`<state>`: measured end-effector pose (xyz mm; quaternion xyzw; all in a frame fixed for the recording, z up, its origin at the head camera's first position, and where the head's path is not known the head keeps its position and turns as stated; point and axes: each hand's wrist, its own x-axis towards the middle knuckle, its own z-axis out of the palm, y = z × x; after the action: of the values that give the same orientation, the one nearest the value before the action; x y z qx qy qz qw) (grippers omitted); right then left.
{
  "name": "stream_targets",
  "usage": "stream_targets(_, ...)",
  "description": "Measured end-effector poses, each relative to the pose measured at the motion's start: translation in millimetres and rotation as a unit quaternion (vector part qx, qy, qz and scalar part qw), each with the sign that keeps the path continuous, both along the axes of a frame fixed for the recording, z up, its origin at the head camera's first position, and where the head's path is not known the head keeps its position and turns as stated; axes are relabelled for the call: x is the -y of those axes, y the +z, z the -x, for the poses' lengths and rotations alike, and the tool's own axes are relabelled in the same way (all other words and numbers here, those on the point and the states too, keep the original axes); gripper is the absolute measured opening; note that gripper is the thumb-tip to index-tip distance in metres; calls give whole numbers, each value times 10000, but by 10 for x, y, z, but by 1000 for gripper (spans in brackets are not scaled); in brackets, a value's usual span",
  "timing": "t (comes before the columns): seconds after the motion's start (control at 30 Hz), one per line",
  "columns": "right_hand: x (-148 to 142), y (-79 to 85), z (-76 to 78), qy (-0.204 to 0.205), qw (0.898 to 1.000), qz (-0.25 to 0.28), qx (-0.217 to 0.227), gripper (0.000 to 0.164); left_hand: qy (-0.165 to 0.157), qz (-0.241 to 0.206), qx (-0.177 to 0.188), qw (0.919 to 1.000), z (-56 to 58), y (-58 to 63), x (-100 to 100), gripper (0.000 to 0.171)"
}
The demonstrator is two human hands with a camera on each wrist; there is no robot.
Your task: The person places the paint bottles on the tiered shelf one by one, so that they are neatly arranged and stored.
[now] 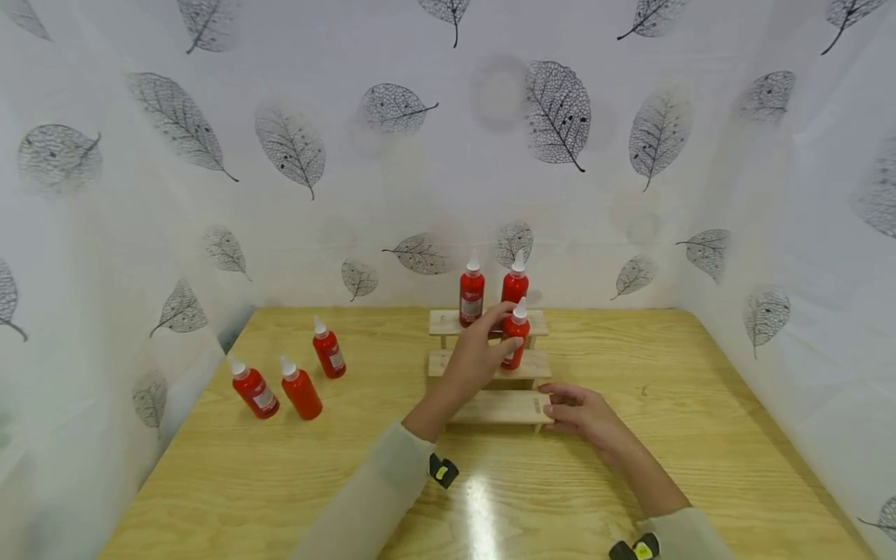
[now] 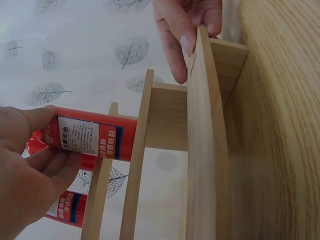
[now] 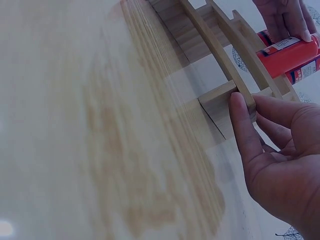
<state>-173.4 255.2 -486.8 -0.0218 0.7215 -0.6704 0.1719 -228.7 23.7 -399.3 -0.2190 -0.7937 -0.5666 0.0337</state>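
Note:
A small wooden rack (image 1: 490,407) of three steps stands at the table's middle. My left hand (image 1: 474,354) grips a red bottle (image 1: 516,330) with a white nozzle cap, upright at the right end of the middle step. In the left wrist view this bottle's (image 2: 95,135) base meets the step. On the top step stand two more such bottles, a left one (image 1: 472,295) and a right one (image 1: 515,285). My right hand (image 1: 584,414) pinches the right end of the lowest step; in the right wrist view, its thumb (image 3: 242,117) presses the board's edge.
Three more red bottles, a rear one (image 1: 330,351), a left one (image 1: 255,391) and a middle one (image 1: 302,393), stand on the wooden table (image 1: 231,482) left of the rack. A white leaf-patterned curtain (image 1: 455,179) encloses the table's back and sides.

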Motion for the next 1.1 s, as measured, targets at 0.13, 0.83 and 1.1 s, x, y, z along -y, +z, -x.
stream_targets(0.13,1,1,-1,-12,10000,-34,8,54,0,-13,-19,10000,8,-16,-3,53)
stream_targets(0.83,36,-22,10,-16,10000,45,51,54,339,91,-161,9993,-253,-48,417,56)
stream_targets(1.1,29,-30,14,-12,10000,44,13,56,619,-84,-197,9979,-510,-196,999,52)
